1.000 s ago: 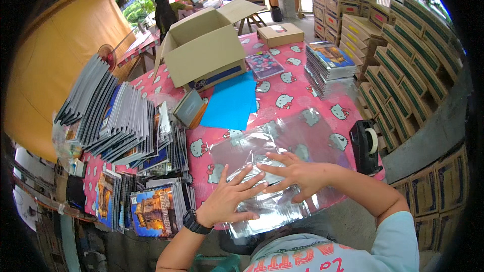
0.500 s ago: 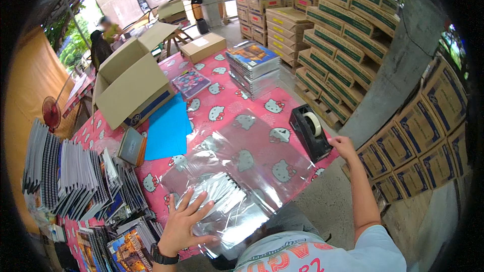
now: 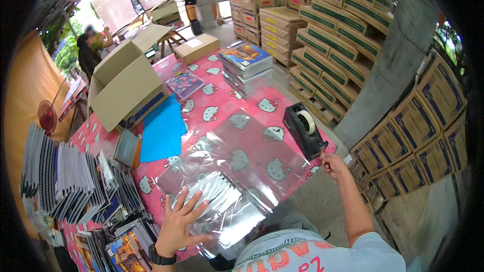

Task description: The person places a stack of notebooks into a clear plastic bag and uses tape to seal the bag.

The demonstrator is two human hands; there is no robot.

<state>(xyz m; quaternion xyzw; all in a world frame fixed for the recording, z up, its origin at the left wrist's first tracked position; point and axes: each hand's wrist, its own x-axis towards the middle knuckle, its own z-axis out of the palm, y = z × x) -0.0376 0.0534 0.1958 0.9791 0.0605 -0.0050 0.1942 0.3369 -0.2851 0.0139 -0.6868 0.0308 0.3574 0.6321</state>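
My left hand (image 3: 184,221) lies flat with fingers spread on a clear plastic sheet (image 3: 275,158). The sheet stretches over the near part of the table, and under its near left part is a spiral-bound notebook (image 3: 219,196), partly hidden by glare. My right hand (image 3: 335,166) is pinched closed at the near, cutter end of a black tape dispenser (image 3: 301,128) on the table's right edge. Whatever sits between those fingertips is too small to make out. A roll of pale tape (image 3: 306,121) is mounted in the dispenser.
Stacks of spiral notebooks (image 3: 75,181) crowd the left side. Beyond them stand an open cardboard box (image 3: 126,90), blue sheets (image 3: 161,133) and a pile of wrapped notebooks (image 3: 245,65). Stacked cartons (image 3: 333,45) and a concrete pillar (image 3: 388,65) rise at the right. Someone (image 3: 93,45) is in the background.
My right hand has shifted slightly toward me, down from the dispenser's cutter end. My left hand stays flat on the plastic. The view has turned slightly, and the background person has raised an arm.
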